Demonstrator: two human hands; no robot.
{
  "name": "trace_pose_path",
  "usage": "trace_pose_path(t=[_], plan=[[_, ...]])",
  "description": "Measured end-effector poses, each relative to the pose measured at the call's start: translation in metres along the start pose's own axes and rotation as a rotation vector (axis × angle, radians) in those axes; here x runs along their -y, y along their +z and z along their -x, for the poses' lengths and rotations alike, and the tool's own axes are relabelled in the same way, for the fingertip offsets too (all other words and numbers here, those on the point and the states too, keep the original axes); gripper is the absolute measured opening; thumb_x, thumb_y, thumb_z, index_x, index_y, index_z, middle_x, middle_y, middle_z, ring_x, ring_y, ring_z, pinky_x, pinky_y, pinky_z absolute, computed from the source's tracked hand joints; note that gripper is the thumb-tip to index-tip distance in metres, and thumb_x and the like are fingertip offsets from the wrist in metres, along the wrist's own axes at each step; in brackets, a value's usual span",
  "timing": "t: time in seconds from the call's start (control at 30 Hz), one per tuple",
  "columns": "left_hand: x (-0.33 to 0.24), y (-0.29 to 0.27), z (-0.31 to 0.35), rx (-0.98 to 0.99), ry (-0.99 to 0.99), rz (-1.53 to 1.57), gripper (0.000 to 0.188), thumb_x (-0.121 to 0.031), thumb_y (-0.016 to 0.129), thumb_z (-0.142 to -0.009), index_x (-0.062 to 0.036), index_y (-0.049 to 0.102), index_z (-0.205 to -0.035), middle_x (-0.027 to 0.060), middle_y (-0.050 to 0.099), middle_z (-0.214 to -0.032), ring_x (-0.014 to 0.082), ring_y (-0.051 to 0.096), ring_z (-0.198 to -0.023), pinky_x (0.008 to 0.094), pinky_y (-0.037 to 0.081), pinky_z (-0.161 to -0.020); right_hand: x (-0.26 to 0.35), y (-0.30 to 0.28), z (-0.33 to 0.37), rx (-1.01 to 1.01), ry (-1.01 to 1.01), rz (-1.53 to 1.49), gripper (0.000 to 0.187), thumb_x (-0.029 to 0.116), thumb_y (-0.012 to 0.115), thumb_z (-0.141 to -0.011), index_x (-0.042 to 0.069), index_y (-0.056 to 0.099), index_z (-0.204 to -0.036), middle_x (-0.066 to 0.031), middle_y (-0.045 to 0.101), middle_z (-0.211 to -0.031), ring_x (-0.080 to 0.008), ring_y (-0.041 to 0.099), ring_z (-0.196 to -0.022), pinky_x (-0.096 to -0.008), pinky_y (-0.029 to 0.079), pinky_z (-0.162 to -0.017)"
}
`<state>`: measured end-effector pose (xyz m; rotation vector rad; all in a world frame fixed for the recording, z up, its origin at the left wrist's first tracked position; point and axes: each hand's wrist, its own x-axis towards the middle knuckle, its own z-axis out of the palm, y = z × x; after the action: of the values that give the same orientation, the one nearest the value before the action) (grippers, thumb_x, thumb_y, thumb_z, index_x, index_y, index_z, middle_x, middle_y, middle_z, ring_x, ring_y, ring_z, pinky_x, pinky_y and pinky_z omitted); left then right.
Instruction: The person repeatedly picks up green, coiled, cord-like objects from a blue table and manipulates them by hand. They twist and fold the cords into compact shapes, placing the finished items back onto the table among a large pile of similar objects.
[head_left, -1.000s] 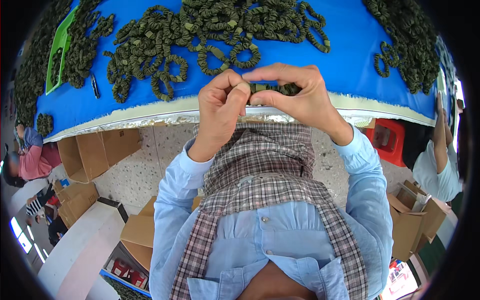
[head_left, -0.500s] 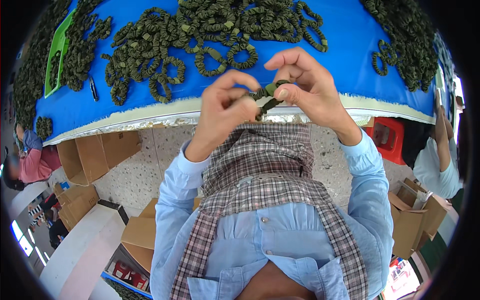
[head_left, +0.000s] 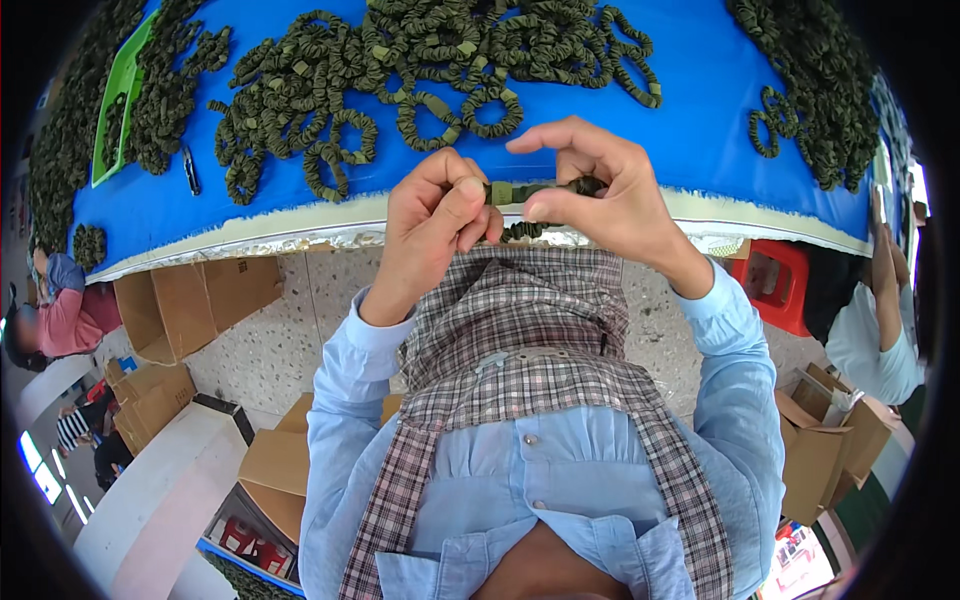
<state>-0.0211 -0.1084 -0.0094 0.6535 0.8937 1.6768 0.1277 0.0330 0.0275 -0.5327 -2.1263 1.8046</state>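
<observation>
The head camera looks down, near the hands (head_left: 622, 200), with the table (head_left: 690, 130) toward twelve o'clock, shirt (head_left: 590, 445) toward six.

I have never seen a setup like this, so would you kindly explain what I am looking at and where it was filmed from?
There is no machine: these are a person's two bare hands, seen by a fisheye camera worn on the head and looking down, so straight edges bend. The picture's left is the person's left. Heaps of dark green, gathered-fabric rings lie on the blue-covered table, with a bright green plastic tray and a slim, dark pen-like tool at the left. The left hand pinches one dark green fabric ring beside its lighter green band; the right hand curves around the ring's other side, thumb and forefinger apart, though how firmly it grips is hard to tell.
</observation>
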Motion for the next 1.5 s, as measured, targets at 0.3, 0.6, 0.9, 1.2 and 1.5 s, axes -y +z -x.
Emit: trace_pose_path(t=[0.3,0.6,0.9,1.2,1.5], plan=[[-0.003,0.004,-0.003,0.028,0.121,-0.269,0.021,-0.015,0.051,-0.097,-0.0033,0.047,-0.08,0.0019,0.047,-0.073,0.0056,0.044,-0.054,0.022,0.044,-0.055,0.001,0.015,-0.002,-0.046,-0.184,0.135,0.015,0.007,0.073,-0.077,0.002,0.07,-0.091,-0.0018,0.067,-0.073,-0.0013,0.05,-0.052,-0.0177,0.033,-0.043],[-0.003,-0.001,0.001,-0.069,0.123,-0.161,0.019,-0.01,0.051,-0.093,-0.0033,0.047,-0.076,0.007,0.051,-0.071,0.0072,0.042,-0.051,0.0278,0.045,-0.057,-0.001,0.001,0.009,-0.065,-0.149,0.258,0.011,0.0,0.066,-0.074,0.0,0.065,-0.085,-0.0003,0.059,-0.071,-0.0008,0.041,-0.05,-0.0195,0.03,-0.043],[-0.009,0.024,-0.015,0.031,-0.122,-0.286,0.012,-0.007,0.052,-0.088,-0.0029,0.054,-0.1,-0.0015,0.051,-0.067,0.0049,0.046,-0.055,0.0239,0.046,-0.06,0.021,-0.003,0.008,0.122,-0.141,0.29,0.043,-0.001,0.061,-0.075,0.006,0.051,-0.116,-0.0087,0.061,-0.081,-0.0137,0.054,-0.052,-0.0275,0.044,-0.048],[-0.014,0.001,-0.006,-0.048,-0.004,-0.23,0.02,-0.015,0.048,-0.098,-0.0032,0.048,-0.081,-0.0029,0.042,-0.061,0.0033,0.039,-0.052,0.0374,0.055,-0.077,0.016,-0.016,0.01,0.052,-0.114,0.371,0.055,0.012,0.08,-0.069,0.009,0.055,-0.119,-0.0008,0.054,-0.071,-0.0061,0.044,-0.052,-0.0232,0.034,-0.046],[-0.009,0.005,-0.006,-0.035,-0.041,-0.252,0.026,-0.023,0.052,-0.097,-0.0035,0.048,-0.081,0.001,0.052,-0.066,0.0057,0.049,-0.058,0.0252,0.051,-0.066,0.014,0.003,-0.002,-0.05,-0.316,0.485,0.039,0.03,0.08,-0.071,0.01,0.067,-0.102,-0.0063,0.06,-0.057,-0.017,0.055,-0.045,-0.0271,0.039,-0.041]])
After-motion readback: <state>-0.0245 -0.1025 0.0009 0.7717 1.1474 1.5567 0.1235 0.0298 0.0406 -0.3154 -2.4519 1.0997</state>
